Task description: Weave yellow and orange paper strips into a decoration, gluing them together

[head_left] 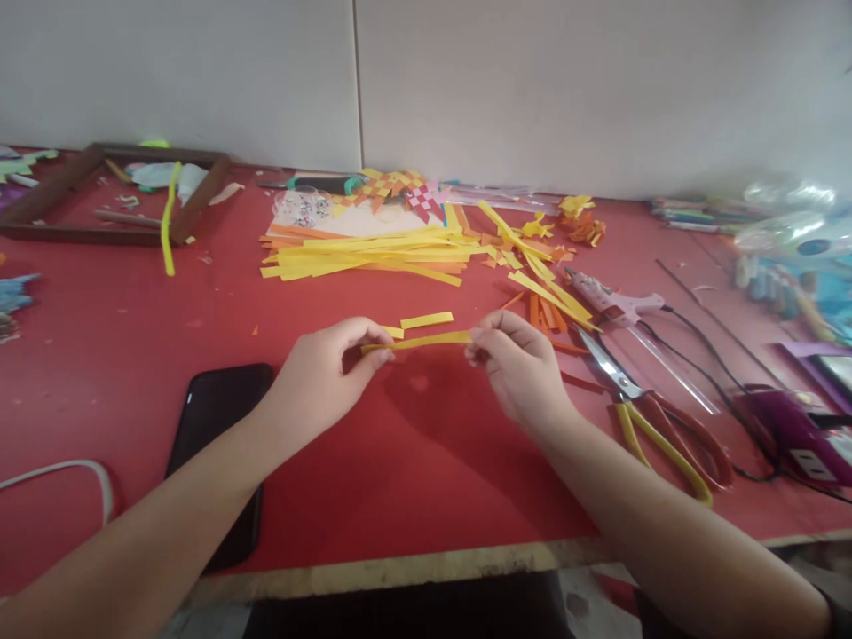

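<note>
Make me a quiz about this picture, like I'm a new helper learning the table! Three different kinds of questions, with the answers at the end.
1. True or false: the left hand and the right hand hold the same yellow strip.

2. Which thing is partly covered by the left forearm?
A) the wooden frame
B) the black phone
C) the glue gun

3. Fill in the blank: the scissors have one red handle and one ____ handle.

Key:
1. True
2. B
3. yellow

Yellow held strip [432,340], red tabletop [426,497], checked pink-and-white piece [422,201], black phone [216,417], scissors [626,383] with 1 yellow, 1 red handle
</note>
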The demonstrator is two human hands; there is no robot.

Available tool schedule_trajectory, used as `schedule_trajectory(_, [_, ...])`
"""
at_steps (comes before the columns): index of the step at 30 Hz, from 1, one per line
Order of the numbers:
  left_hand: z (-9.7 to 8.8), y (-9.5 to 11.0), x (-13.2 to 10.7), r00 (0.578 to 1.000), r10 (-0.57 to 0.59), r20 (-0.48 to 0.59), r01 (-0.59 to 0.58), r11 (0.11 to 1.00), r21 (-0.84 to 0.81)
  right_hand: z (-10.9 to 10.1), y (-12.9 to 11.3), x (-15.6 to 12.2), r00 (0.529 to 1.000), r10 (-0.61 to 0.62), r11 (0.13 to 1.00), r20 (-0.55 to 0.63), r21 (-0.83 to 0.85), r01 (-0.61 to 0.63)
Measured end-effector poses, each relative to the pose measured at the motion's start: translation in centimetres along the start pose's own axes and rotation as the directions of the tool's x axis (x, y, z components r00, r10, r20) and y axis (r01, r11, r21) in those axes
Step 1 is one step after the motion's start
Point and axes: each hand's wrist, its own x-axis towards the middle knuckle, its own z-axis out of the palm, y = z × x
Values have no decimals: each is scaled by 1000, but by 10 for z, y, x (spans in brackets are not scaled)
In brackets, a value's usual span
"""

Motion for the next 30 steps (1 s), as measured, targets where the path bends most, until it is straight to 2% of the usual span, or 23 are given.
schedule_trajectory(2, [0, -1, 1, 999, -41, 19, 43, 995, -92, -1, 1, 1, 999, -27, 997, -22, 68, 28])
schedule_trajectory(3, [1, -1, 2, 997, -60, 40, 65, 988, -141, -1, 0, -1, 998, -64, 997, -20, 43, 65])
schedule_trajectory(5, [2, -2, 3, 993, -82, 79, 98, 969, -228, 0, -3, -6, 975, -223, 971, 16, -89, 223])
schedule_trajectory(6, [3, -3, 3, 992, -86, 92, 107, 961, -255, 1, -5, -9, 945, -322, 930, 61, -165, 328])
schedule_trajectory(8, [4, -2, 3, 989, -82, 123, 112, 957, -266, 4, -8, -14, 847, -491, 813, 201, -244, 529])
schedule_trajectory(10, [4, 1, 1, 983, -62, 172, 101, 968, -229, 6, -9, -17, 728, -590, 709, 348, -208, 674])
schedule_trajectory(12, [3, 4, -2, 973, -24, 228, 71, 977, -200, 8, -10, -17, 627, -636, 636, 449, -155, 756])
schedule_trajectory(14, [3, 6, -4, 959, 28, 281, 34, 977, -213, 9, -10, -16, 578, -639, 594, 507, -151, 790])
schedule_trajectory(18, [3, 6, -6, 927, 110, 358, -9, 962, -272, 8, -13, -14, 574, -601, 579, 556, -192, 792])
schedule_trajectory(23, [2, 7, -8, 912, 155, 379, -41, 955, -292, 8, -13, -16, 584, -571, 557, 577, -250, 792])
schedule_trajectory(30, [0, 5, -11, 882, 201, 427, -79, 954, -288, 9, -3, -19, 656, -572, 557, 492, -355, 751])
